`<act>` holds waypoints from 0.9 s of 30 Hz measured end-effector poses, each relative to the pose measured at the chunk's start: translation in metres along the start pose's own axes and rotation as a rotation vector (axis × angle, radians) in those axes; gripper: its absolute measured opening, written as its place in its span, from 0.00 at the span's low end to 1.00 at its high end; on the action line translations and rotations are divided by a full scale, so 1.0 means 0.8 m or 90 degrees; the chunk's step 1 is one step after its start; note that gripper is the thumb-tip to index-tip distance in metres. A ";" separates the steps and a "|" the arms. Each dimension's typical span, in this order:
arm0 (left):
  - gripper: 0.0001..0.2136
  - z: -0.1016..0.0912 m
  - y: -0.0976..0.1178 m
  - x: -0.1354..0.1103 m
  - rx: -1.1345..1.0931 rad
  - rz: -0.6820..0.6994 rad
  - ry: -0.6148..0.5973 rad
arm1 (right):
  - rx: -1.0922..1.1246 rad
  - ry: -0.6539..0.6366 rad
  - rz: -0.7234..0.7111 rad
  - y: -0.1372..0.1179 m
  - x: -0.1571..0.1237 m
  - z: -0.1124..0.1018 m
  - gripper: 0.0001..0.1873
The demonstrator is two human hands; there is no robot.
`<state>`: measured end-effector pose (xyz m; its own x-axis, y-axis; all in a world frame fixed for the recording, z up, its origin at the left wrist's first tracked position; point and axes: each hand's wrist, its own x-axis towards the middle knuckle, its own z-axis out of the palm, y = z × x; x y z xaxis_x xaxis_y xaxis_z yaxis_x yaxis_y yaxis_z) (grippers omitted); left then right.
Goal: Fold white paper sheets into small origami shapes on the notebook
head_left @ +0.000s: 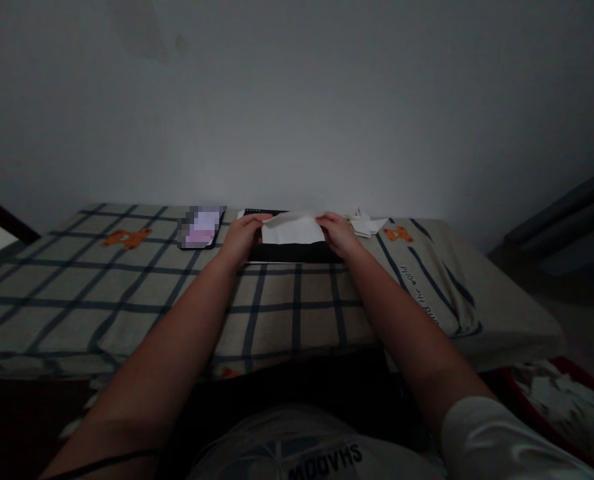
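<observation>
A sheet of white paper (293, 229) is stretched between my two hands, above a dark flat board (291, 253) with a pale edge. Its left end is pinched by my left hand (244, 237), thumb and fingers closed. On the opposite side, my right hand (337, 233) grips the paper's right end the same way. The paper hides the middle of the board. Just right of my right hand lies a small heap of folded white paper pieces (367, 224).
A checked cloth (277, 320) with orange bear prints covers the low surface against a grey wall (297, 107). A phone (201, 228), its screen lit and blurred, rests to the left. At the lower right, a red container (517, 393) holds many paper pieces.
</observation>
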<state>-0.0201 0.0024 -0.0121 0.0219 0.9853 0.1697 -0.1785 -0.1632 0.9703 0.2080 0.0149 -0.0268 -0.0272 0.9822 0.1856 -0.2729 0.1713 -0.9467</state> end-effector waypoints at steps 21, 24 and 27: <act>0.22 0.000 0.003 -0.012 0.108 -0.071 -0.184 | -0.108 -0.066 -0.045 0.002 -0.004 0.001 0.19; 0.16 0.002 0.005 -0.015 0.123 -0.095 -0.238 | -0.105 -0.112 -0.035 0.001 -0.009 0.005 0.20; 0.16 0.003 0.003 -0.018 0.177 -0.118 -0.265 | -0.104 -0.149 -0.033 -0.001 -0.014 0.011 0.20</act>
<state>-0.0188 -0.0123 -0.0115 0.4269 0.9043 -0.0099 0.1315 -0.0512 0.9900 0.2000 0.0029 -0.0257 -0.2443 0.9307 0.2721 -0.1215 0.2490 -0.9608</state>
